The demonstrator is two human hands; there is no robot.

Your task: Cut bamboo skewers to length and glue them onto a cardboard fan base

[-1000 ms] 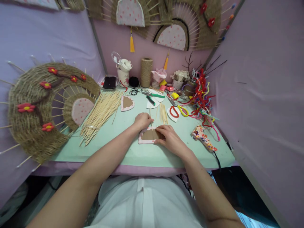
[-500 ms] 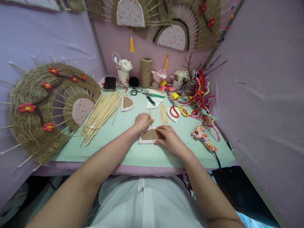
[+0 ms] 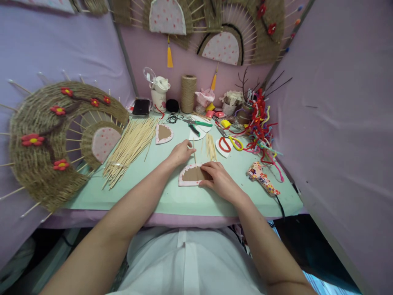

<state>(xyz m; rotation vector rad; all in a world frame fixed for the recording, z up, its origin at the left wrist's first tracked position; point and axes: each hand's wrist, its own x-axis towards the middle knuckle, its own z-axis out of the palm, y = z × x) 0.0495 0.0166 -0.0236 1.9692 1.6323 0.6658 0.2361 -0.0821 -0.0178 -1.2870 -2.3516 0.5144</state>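
Observation:
My right hand (image 3: 221,180) lies over the right end of a half-round cardboard piece (image 3: 189,175) with a pink-dotted white fabric edge, its fingers at the top and thumb at the bottom. A thin bamboo stick (image 3: 195,159) stands up from the middle of the piece's curved side, its lower end on the cardboard. Closed at the stick's upper part is my left hand (image 3: 181,153), fingertips pinched against it. Just beyond, short bamboo sticks (image 3: 211,147) lie in a small group. A second fabric-edged cardboard piece (image 3: 164,134) rests farther left.
Left of my hands lies a large bundle of bamboo sticks (image 3: 130,149), beside a woven twine fan (image 3: 46,143). Scissors (image 3: 230,141) and green-handled pliers (image 3: 198,124) are behind. A flower-patterned glue gun (image 3: 263,178) with a cord lies right. Twine spool (image 3: 188,94) stands at the back.
My left hand has slid up the stick, away from the cardboard piece. My right hand stays on the piece.

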